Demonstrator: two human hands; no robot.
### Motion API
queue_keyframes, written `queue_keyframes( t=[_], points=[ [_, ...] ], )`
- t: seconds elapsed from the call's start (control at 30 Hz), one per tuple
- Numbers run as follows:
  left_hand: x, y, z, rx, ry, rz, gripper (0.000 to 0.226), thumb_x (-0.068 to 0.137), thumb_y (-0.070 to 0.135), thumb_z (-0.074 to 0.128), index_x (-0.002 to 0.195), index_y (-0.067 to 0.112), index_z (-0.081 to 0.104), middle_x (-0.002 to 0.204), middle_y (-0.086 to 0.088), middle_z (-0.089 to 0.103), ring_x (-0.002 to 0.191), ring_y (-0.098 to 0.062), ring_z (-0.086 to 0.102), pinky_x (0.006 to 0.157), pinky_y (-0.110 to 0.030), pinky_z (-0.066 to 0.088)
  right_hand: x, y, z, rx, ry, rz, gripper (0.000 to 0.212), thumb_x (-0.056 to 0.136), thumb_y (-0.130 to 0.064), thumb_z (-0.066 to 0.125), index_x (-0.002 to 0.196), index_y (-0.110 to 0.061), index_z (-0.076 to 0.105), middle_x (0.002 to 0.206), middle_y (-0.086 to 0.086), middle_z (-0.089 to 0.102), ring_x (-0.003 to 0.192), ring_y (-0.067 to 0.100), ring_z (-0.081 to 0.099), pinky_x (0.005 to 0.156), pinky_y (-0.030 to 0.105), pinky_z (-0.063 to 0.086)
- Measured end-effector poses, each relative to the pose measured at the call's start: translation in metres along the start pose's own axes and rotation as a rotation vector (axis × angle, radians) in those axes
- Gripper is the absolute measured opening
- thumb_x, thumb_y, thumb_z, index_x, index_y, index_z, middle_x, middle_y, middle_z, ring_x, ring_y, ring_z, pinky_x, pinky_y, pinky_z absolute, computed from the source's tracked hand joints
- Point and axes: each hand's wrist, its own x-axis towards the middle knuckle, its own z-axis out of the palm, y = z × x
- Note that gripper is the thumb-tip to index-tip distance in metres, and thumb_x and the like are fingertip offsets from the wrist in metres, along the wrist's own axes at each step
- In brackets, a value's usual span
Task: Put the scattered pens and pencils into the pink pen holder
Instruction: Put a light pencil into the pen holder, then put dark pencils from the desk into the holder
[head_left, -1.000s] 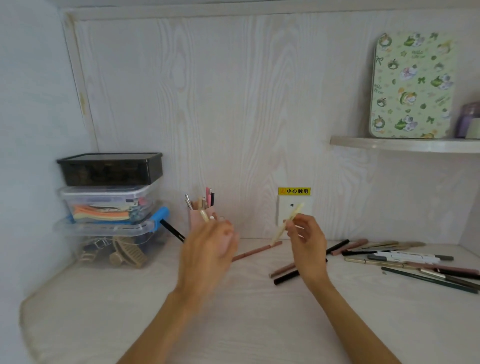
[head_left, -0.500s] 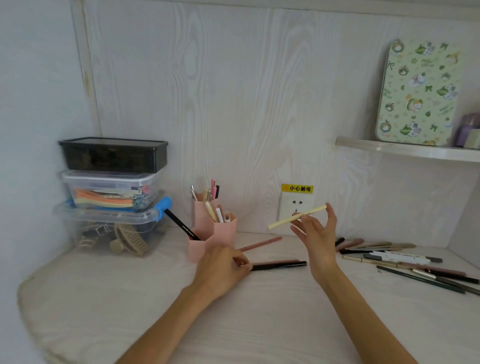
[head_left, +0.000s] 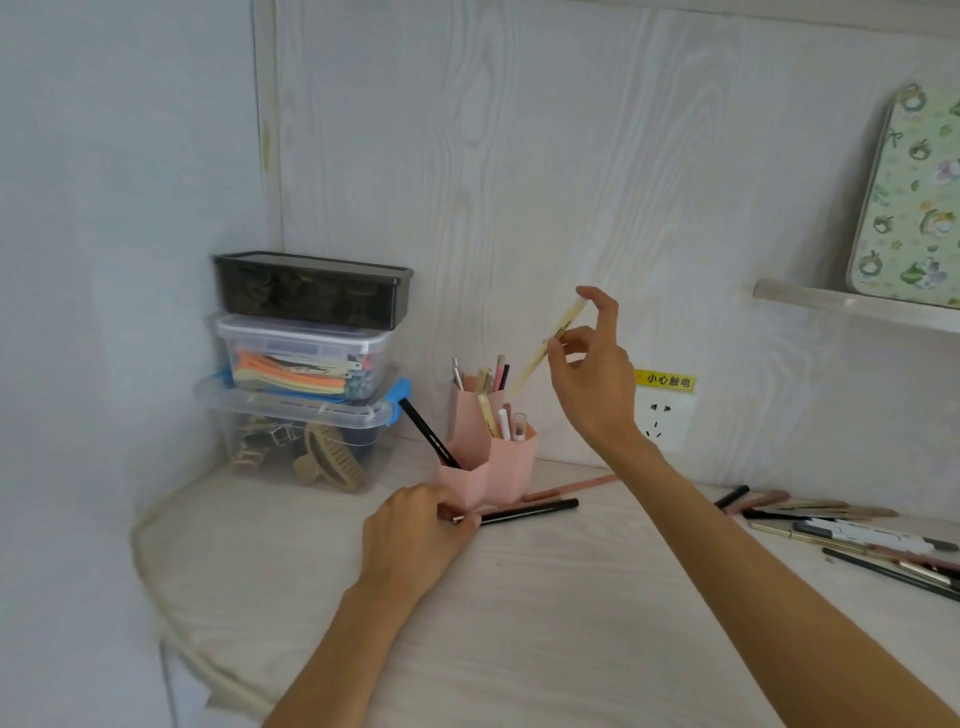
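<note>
The pink pen holder (head_left: 511, 467) stands on the white desk near the back wall, with several pens upright in it and a black pen (head_left: 428, 432) leaning out to the left. My right hand (head_left: 589, 371) pinches a cream pencil (head_left: 550, 345), tilted, its lower tip just above the holder's back compartment. My left hand (head_left: 415, 540) rests on the desk in front of the holder, fingers closed on the end of a black pen (head_left: 524, 512) that lies flat. A brownish-pink pencil (head_left: 571, 487) lies behind it. More scattered pens (head_left: 852, 538) lie at the right.
Stacked plastic storage boxes (head_left: 306, 374) stand left of the holder in the corner. A wall socket (head_left: 665, 418) with a yellow label sits behind my right arm. A shelf (head_left: 852, 306) at the upper right carries a patterned tin (head_left: 909, 208).
My right hand has lifted the cream pencil and carried it left over the holder, tilting it steeply. My left hand dropped from the holder to the desk and closed on the black pen.
</note>
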Motion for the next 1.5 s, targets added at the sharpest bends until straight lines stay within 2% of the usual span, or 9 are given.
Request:
queue_keyframes(
  t=[0.23, 0.53, 0.63, 0.73, 0.9, 1.07, 1.2, 1.37, 1.5],
  points=[
    [0.001, -0.001, 0.002, -0.030, 0.006, -0.020, 0.027, 0.080, 0.051, 0.061, 0.097, 0.031, 0.070, 0.100, 0.015, 0.069, 0.094, -0.007, 0.059, 0.074, -0.023, 0.047, 0.001, 0.006, 0.012, -0.356, -0.307, -0.206, 0.050, 0.087, -0.020, 0.057, 0.130, -0.029, 0.034, 0.079, -0.006, 0.069, 0.067, 0.018, 0.065, 0.055, 0.027, 0.046],
    [0.000, -0.003, 0.001, 0.029, 0.012, -0.026, 0.038, 0.072, 0.058, 0.065, 0.098, 0.031, 0.068, 0.095, 0.012, 0.067, 0.092, -0.010, 0.057, 0.072, -0.026, 0.048, -0.015, 0.024, 0.008, -0.123, -0.522, 0.106, 0.036, 0.098, -0.040, 0.035, 0.123, -0.031, 0.058, 0.120, -0.002, 0.061, 0.107, 0.014, 0.055, 0.093, 0.031, 0.041],
    [0.001, -0.004, 0.001, 0.040, -0.004, -0.044, 0.035, 0.071, 0.054, 0.064, 0.097, 0.030, 0.068, 0.096, 0.011, 0.066, 0.090, -0.010, 0.057, 0.068, -0.024, 0.044, -0.018, 0.031, 0.002, 0.075, -0.369, 0.162, 0.032, 0.098, -0.035, 0.038, 0.125, -0.031, 0.053, 0.114, -0.004, 0.059, 0.102, 0.013, 0.055, 0.088, 0.025, 0.038],
    [0.002, -0.005, -0.001, 0.013, -0.026, -0.065, 0.025, 0.074, 0.038, 0.060, 0.096, 0.030, 0.070, 0.096, 0.011, 0.066, 0.091, -0.012, 0.056, 0.071, -0.026, 0.045, -0.039, 0.045, -0.006, 0.051, -0.258, 0.223, 0.017, 0.092, -0.019, 0.049, 0.102, -0.027, 0.060, 0.095, -0.005, 0.066, 0.090, 0.016, 0.060, 0.079, 0.027, 0.044],
    [0.002, -0.007, 0.000, -0.022, -0.035, -0.069, 0.015, 0.079, 0.033, 0.062, 0.092, 0.033, 0.070, 0.093, 0.014, 0.065, 0.081, -0.007, 0.050, 0.067, -0.023, 0.040, -0.092, 0.076, -0.010, -0.044, -0.641, 0.254, 0.023, 0.080, -0.007, 0.058, 0.076, -0.030, 0.061, 0.092, -0.006, 0.063, 0.093, 0.013, 0.056, 0.083, 0.025, 0.041],
    [0.001, -0.006, 0.002, -0.156, -0.055, 0.004, 0.016, 0.086, 0.044, 0.060, 0.098, 0.040, 0.070, 0.090, 0.022, 0.067, 0.085, -0.001, 0.059, 0.069, -0.022, 0.043, -0.094, 0.088, -0.006, -0.085, -0.625, 0.200, 0.017, 0.077, -0.006, 0.060, 0.086, -0.019, 0.066, 0.099, -0.001, 0.059, 0.098, 0.016, 0.055, 0.090, 0.027, 0.044],
    [0.002, 0.004, -0.003, -0.352, 0.117, 0.009, 0.025, 0.087, 0.046, 0.056, 0.104, 0.032, 0.070, 0.093, 0.019, 0.068, 0.086, 0.000, 0.061, 0.074, -0.024, 0.050, -0.097, 0.095, -0.007, -0.184, -0.553, 0.107, 0.015, 0.077, -0.014, 0.065, 0.091, -0.019, 0.067, 0.102, -0.003, 0.058, 0.099, 0.014, 0.052, 0.088, 0.027, 0.041],
    [0.008, 0.015, -0.031, -0.585, 0.545, -0.023, 0.029, 0.087, 0.046, 0.051, 0.102, 0.026, 0.067, 0.088, 0.010, 0.069, 0.084, -0.010, 0.066, 0.074, -0.038, 0.056, -0.099, 0.102, -0.002, -0.268, -0.499, 0.103, 0.018, 0.082, -0.024, 0.063, 0.098, -0.017, 0.063, 0.106, -0.001, 0.056, 0.102, 0.017, 0.051, 0.085, 0.028, 0.039],
    [0.027, 0.029, -0.063, -0.488, 0.726, 0.093, 0.031, 0.092, 0.046, 0.047, 0.102, 0.024, 0.066, 0.088, 0.008, 0.068, 0.081, -0.015, 0.066, 0.065, -0.024, 0.052, -0.099, 0.104, 0.000, -0.266, -0.529, 0.091, 0.019, 0.085, -0.025, 0.059, 0.102, -0.017, 0.062, 0.110, -0.001, 0.055, 0.105, 0.018, 0.051, 0.087, 0.030, 0.040]
  ],
)
